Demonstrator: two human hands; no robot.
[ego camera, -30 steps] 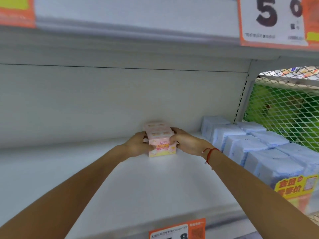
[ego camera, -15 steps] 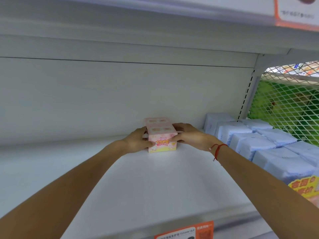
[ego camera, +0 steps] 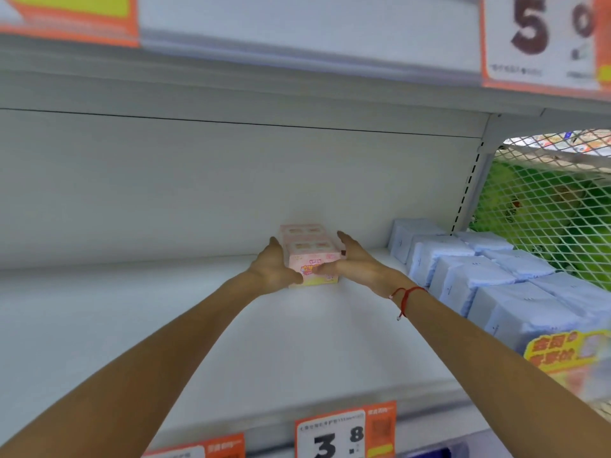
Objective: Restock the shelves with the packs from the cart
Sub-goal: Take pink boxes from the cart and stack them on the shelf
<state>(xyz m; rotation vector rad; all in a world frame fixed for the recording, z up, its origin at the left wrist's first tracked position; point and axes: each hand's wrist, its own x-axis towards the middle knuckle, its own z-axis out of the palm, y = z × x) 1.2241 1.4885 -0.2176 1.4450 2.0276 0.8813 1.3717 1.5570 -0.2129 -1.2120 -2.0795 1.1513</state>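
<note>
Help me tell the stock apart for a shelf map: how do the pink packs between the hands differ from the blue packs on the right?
The pink packs are a short line of two or three, printed with bright labels; the blue packs are many, in two rows, and nearly plain. The left hand and right hand press on the pink packs' sides; nobody touches the blue packs. The pink packs stand mid-shelf, the blue ones at the right end. Both sit on the same white shelf.
</note>
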